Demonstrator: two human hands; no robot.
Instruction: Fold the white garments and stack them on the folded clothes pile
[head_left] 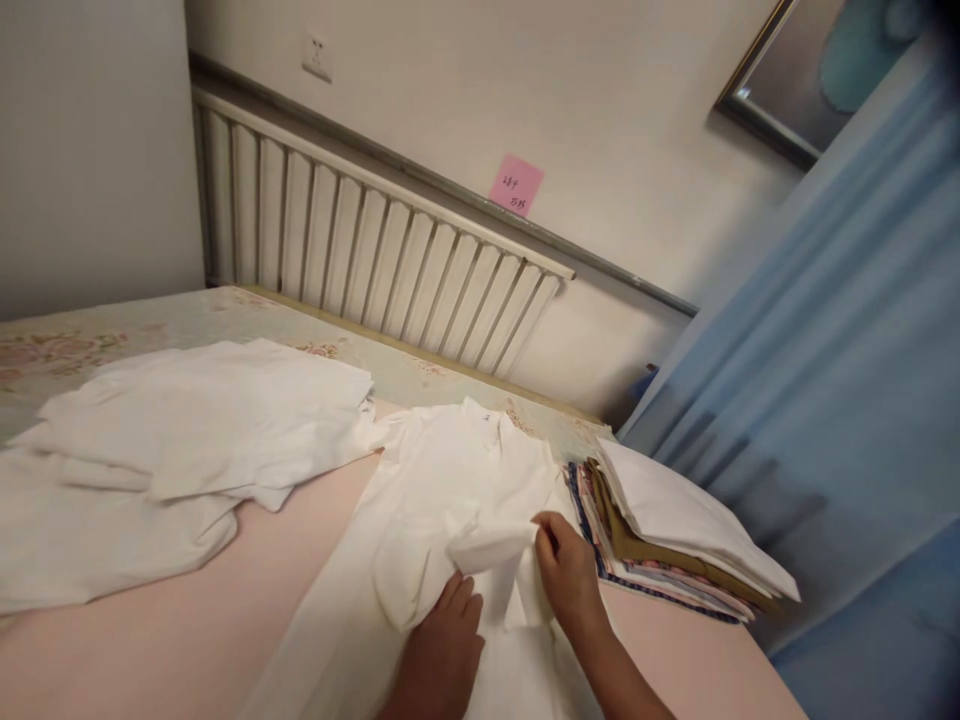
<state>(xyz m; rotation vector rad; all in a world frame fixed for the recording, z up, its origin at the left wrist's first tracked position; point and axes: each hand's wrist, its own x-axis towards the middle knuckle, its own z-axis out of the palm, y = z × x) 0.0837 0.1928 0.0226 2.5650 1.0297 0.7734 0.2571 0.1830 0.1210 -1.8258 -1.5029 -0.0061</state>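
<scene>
A white short-sleeved shirt (442, 465) lies spread in front of me, its neckline toward the wall. Part of its cloth is bunched and turned up in the middle. My right hand (564, 565) pinches the raised edge of this fold between thumb and fingers. Lower and to the left, my left hand (448, 640) has its bent fingers close together at the fold's near side; its thumb is hidden. More white cloth stretches under both hands toward the bottom of the view.
White garments (217, 410) lie piled at the left. A folded stack of clothes (675, 530), white on top, sits at the right. The table has a pink surface (187, 630) and a floral cover (165, 320). Behind stand a radiator (360, 230) and, rightward, a blue curtain (832, 350).
</scene>
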